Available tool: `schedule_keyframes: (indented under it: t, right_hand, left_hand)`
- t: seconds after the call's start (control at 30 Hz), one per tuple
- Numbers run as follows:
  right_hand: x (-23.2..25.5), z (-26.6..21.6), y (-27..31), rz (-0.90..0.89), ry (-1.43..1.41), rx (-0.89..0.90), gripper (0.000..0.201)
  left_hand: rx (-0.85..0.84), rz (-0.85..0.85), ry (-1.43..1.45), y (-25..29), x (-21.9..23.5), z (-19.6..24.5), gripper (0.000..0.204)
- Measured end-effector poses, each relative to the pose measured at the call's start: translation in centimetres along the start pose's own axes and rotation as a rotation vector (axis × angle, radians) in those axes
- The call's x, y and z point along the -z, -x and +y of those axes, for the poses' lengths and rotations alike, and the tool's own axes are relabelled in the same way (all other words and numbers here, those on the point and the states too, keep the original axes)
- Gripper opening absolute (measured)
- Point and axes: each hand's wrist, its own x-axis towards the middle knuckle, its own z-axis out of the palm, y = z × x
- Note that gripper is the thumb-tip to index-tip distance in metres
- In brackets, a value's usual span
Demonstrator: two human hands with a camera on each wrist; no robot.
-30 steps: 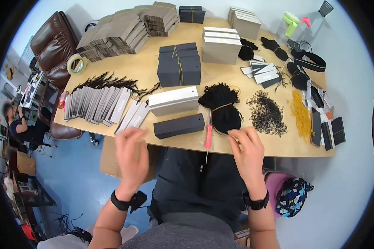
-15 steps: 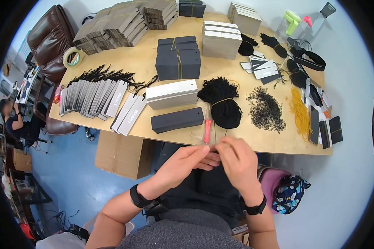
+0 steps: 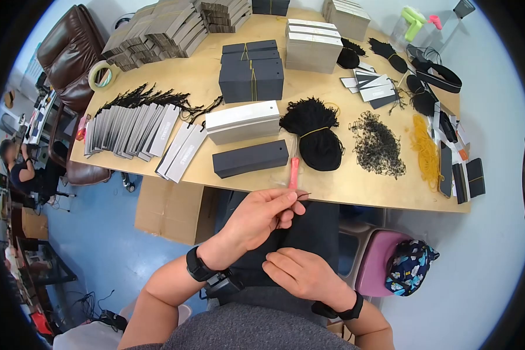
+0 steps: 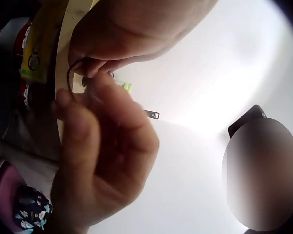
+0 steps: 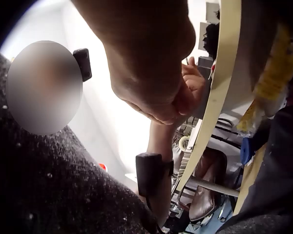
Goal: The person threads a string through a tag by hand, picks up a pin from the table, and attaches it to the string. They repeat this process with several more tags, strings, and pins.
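A thin black cord [image 4: 70, 80] is pinched between the thumb and fingers of my left hand [image 3: 262, 213], just off the table's front edge. One short end of the cord sticks out past the fingertips in the head view. My right hand [image 3: 303, 273] is lower, over the lap, with fingers curled in. In the left wrist view the cord bends from the left fingertips up to the right hand's fingers [image 4: 95, 66], which grip it. A red-handled tool [image 3: 294, 173] lies right beyond the left fingertips, beside a tied bundle of black cords [image 3: 321, 149].
Dark tag stacks [image 3: 249, 158] and pale tag stacks [image 3: 242, 125] stand on the table [image 3: 356, 189]. Finished-looking corded tags [image 3: 131, 131] fan out at left. At right are a heap of small black loops [image 3: 378, 146], yellow bands [image 3: 424, 151] and a phone [image 3: 445, 169].
Both hands were apart over the table edge, then met in front of the red-handled tool. Now the right hand has drawn down toward the lap while the left stays, pinching the cord.
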Motion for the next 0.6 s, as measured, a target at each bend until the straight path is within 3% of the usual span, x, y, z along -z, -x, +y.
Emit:
schedule_keyframes:
  t: [0.1,0.17,0.23,0.33,0.6]
  right_hand:
    - [0.8,0.6,-0.4,0.092,-0.123,-0.144,0.029]
    - [1.4,1.8,0.0,0.283,-0.014,-0.272,0.028]
    - [1.8,2.2,-0.5,0.408,-0.14,-0.596,0.02]
    - [2.3,3.2,-1.4,0.41,-0.294,-0.663,0.014]
    - [1.3,3.7,-1.2,0.35,-0.378,-0.607,0.014]
  left_hand:
    - [-0.033,0.002,-0.047,0.6,0.3,-0.3,0.028]
    - [-0.045,0.014,-0.067,1.1,0.4,-0.3,0.027]
    - [-0.085,0.002,-0.114,1.7,0.5,-0.3,0.023]
    - [-0.09,0.004,-0.162,2.0,0.6,-0.6,0.023]
    - [-0.128,0.04,-0.359,2.8,0.5,-0.5,0.021]
